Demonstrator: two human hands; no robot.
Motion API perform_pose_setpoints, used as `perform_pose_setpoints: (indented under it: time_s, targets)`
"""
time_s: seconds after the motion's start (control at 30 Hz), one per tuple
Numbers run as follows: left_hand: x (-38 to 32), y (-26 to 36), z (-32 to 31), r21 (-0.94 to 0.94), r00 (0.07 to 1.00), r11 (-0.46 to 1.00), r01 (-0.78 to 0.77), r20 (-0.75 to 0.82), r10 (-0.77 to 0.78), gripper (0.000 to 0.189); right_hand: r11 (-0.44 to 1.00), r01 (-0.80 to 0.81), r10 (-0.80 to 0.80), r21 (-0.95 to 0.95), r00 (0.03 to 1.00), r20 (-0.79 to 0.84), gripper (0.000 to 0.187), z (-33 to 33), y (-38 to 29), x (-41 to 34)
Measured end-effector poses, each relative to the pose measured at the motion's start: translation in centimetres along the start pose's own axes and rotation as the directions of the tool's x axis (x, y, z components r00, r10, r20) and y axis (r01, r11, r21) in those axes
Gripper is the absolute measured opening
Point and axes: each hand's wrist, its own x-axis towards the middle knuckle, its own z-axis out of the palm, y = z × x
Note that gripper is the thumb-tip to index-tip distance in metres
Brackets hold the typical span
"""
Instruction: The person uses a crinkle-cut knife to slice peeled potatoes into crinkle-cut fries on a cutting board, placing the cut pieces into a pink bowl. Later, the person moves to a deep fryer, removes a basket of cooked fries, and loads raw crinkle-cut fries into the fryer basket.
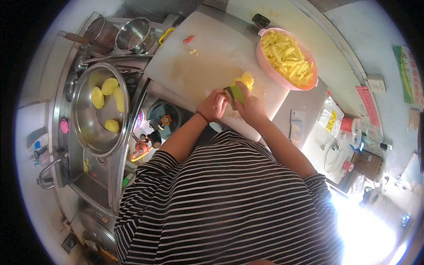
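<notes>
My right hand (250, 107) is closed around the green handle of a crinkle cutter (237, 94), whose wavy metal blade faces my left hand. My left hand (212, 105), with curled fingers, is right at the blade; whether something is pinched in it is hidden. Just beyond the right hand, crinkle-cut potato pieces (246, 80) lie on a large white cutting board (205, 39). At the board's far right, a pink plastic colander or basin (265, 64) is heaped with crinkle-cut potato sticks (286, 56).
Several peeled potatoes (110, 86) lie in a steel bowl (99, 145) over the sink (91, 185) at left. Steel pots (133, 34) stand behind it. A red scrap (188, 39) and potato crumbs (193, 52) dot the board. A gas cylinder (164, 114) stands below.
</notes>
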Motion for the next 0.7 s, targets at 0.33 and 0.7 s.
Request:
perform_pose_setpoints:
  time_s: [0.33, 0.7]
  targets:
    - [-0.1, -0.5, 0.7, 0.02, 0.999, 0.999, -0.032, -0.01, 0.032, 0.017, 0.986, 0.163, -0.163, -0.027, 0.942, -0.292, 0.062, -1.6, -1.4, -2.6]
    - [0.0, 0.4, -0.2, 0.036, 0.994, 0.996, 0.085, 0.059, -0.087, 0.013, 0.998, 0.064, -0.062, 0.007, 0.988, -0.145, 0.066, 0.2, -1.0, -1.9]
